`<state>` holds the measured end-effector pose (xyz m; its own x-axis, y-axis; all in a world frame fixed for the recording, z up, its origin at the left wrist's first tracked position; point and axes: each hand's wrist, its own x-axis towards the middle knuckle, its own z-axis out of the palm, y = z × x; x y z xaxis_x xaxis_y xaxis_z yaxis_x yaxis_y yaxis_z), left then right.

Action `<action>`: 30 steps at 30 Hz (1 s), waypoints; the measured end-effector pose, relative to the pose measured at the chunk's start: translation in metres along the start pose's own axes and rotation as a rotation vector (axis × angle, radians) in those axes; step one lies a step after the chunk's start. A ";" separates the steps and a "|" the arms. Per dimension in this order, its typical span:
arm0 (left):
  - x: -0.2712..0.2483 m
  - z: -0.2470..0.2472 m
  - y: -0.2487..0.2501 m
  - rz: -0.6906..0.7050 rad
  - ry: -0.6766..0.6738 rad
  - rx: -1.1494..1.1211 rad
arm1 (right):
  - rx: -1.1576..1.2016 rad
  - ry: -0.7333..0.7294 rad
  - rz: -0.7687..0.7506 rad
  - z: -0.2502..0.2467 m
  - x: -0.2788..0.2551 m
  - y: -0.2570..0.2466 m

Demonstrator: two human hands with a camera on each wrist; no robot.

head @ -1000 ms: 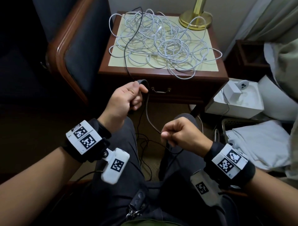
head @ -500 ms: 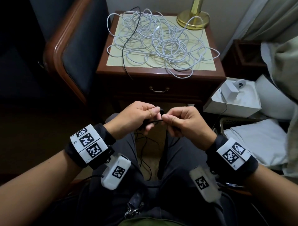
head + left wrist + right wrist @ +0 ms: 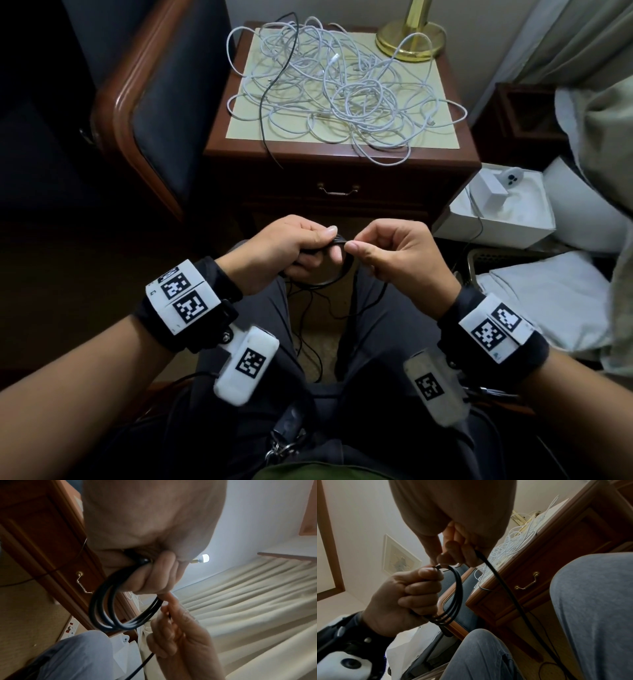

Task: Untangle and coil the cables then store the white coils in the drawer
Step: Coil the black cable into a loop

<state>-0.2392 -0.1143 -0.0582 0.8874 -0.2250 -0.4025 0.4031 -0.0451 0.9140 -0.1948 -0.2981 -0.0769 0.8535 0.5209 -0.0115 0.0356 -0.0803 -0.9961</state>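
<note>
A tangle of white cables covers the nightstand top, above its closed drawer. One black cable runs out of the tangle, over the front edge and down to my lap. My left hand grips a small coil of that black cable, with three loops showing. My right hand meets it thumb to thumb and pinches the cable at the top of the coil. The free length drops from my right hand toward the floor.
A brass lamp base stands at the nightstand's back right. A dark armchair is close on the left. On the right are a white box with a charger and folded white linen. Loose black cable lies between my knees.
My hands were apart, the left one raised by the drawer. They have come together over my lap, and the black cable now hangs in loops from my left hand.
</note>
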 end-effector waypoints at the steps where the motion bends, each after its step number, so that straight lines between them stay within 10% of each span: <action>1: 0.000 -0.001 0.002 -0.016 -0.006 -0.010 | 0.020 -0.016 0.017 -0.001 0.000 0.000; 7: -0.003 -0.020 0.011 0.021 0.054 -0.249 | 0.068 -0.097 0.144 -0.014 0.007 0.010; 18: -0.004 -0.060 0.016 0.317 0.278 -0.954 | 0.038 0.223 0.131 -0.031 0.022 0.031; 30: 0.007 -0.020 0.007 0.391 0.394 -0.311 | -0.497 -0.225 0.085 0.006 -0.005 0.015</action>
<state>-0.2257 -0.0966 -0.0561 0.9740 0.2103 -0.0843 0.0259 0.2663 0.9635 -0.2013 -0.2965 -0.0927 0.7339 0.6596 -0.1624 0.2596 -0.4932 -0.8303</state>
